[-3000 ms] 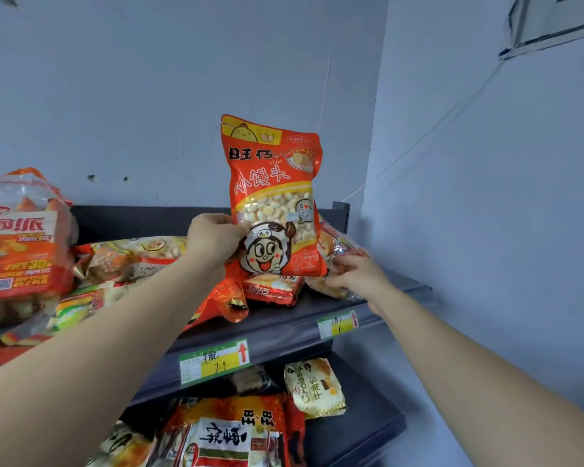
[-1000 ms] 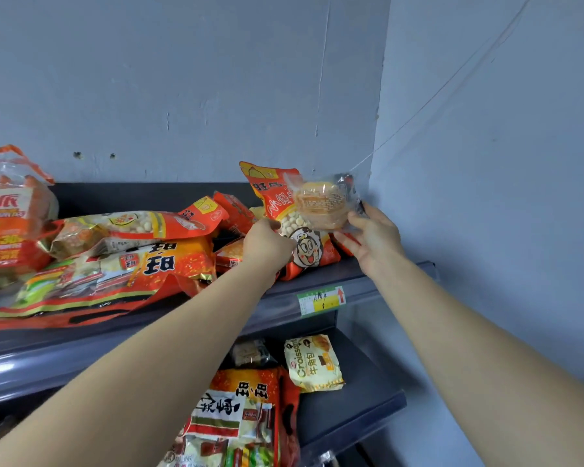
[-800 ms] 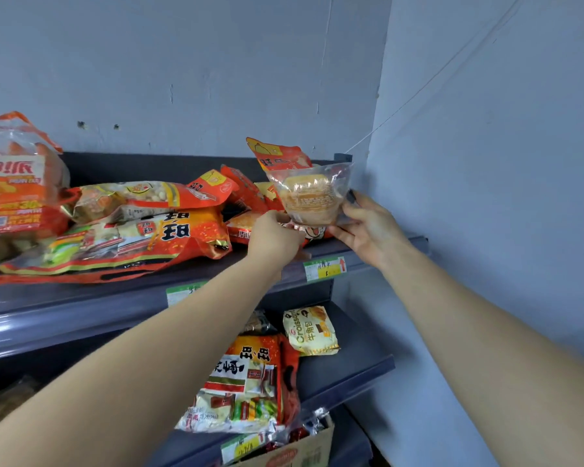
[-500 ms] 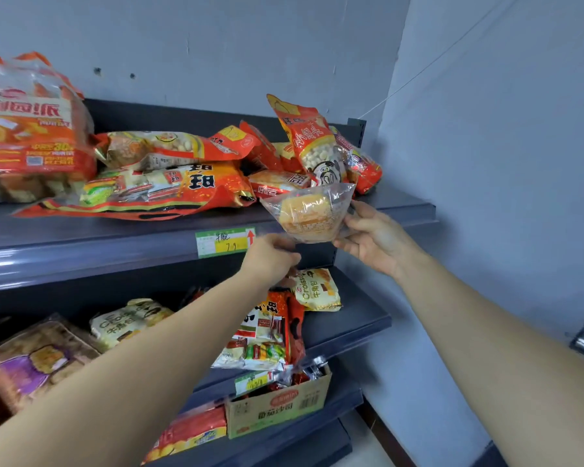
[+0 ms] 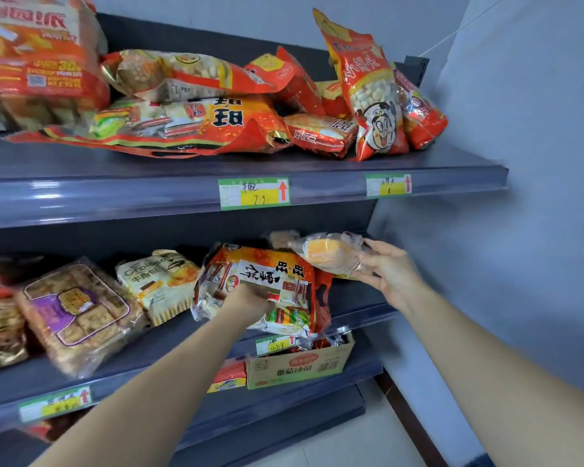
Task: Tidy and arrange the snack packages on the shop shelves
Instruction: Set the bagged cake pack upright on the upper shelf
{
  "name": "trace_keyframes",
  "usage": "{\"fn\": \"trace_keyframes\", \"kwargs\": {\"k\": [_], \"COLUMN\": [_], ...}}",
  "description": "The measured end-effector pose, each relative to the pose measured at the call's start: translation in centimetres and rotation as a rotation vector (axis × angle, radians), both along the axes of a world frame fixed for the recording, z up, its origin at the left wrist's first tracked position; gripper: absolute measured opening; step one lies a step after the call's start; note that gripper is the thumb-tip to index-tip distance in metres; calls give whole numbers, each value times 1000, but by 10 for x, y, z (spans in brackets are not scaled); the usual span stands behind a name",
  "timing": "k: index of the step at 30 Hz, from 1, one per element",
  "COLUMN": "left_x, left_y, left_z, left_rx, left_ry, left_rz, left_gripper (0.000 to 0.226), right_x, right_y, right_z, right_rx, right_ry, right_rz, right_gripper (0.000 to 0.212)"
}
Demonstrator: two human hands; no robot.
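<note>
Hands both busy: left hand [image 5: 250, 299] gripped the assorted snack bag [image 5: 267, 274] on the middle shelf [image 5: 361, 303], right hand [image 5: 388, 271] held a cake packet [image 5: 331, 252] over its right end (not yet down); top-shelf heap [image 5: 182, 126] lay jumbled, so most tidying judged outstanding.

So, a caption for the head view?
Right hand holds a clear-wrapped yellow cake; left hand grips an orange plastic snack bag.

orange bag [image 5: 31, 62]: cut by top-left edge | purple pack [image 5: 71, 311]: blurred | lowest tag [image 5: 53, 404]: unreadable
</note>
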State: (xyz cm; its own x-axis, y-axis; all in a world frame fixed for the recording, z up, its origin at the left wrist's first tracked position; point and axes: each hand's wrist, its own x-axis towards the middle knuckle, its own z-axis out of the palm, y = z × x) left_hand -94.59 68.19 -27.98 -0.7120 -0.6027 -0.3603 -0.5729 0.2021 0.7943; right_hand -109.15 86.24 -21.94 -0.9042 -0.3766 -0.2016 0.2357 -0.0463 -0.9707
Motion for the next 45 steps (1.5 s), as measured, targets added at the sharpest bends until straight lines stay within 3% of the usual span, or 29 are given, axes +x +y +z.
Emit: {"fn": "trace_keyframes", "kwargs": {"k": [3, 7, 11, 15, 19, 26, 35, 40, 43, 45], "left_x": [-12, -29, -41, -37, -35, -51, -27, 1, 15, 21], "left_y": [-6, -17, -24, -32, -46, -56, -86, -97, -102, -101], "left_z": [-35, -69, -75, -86, -99, -94, -34, -13, -16, -18], "left_rx": [42, 176, 262, 401, 636, 633, 402, 529, 661, 722], "left_ry": [-86, -126, 105, 183, 285, 401, 653, 799, 815, 797], "left_rz": [186, 534, 902, 1110, 1097, 1018, 1121, 1233, 1206, 1214], "left_gripper": [37, 79, 77, 86, 68, 29, 22, 35, 24, 12], "right_x": [-13, -26, -37, -47, -51, -55, -50, -37, -27, -22], "right_y": [-7, -14, -18, -26, -33, -43, -63, -83, -95, -100], "right_z": [-30, -62, -85, -98, -108, -108, -117, -135, -143, -150], "right_rx": [40, 64, 92, 102, 125, 101, 44, 120, 176, 282], "right_ry": [-26, -77, -103, -134, -153, -148, -167, -103, -89, -78], "right_rz": [-87, -152, -148, -133, -106, -82, -154, -85, 69, 253], "right_gripper": [41, 38, 40, 38, 36, 38, 32, 31, 30, 42]}}
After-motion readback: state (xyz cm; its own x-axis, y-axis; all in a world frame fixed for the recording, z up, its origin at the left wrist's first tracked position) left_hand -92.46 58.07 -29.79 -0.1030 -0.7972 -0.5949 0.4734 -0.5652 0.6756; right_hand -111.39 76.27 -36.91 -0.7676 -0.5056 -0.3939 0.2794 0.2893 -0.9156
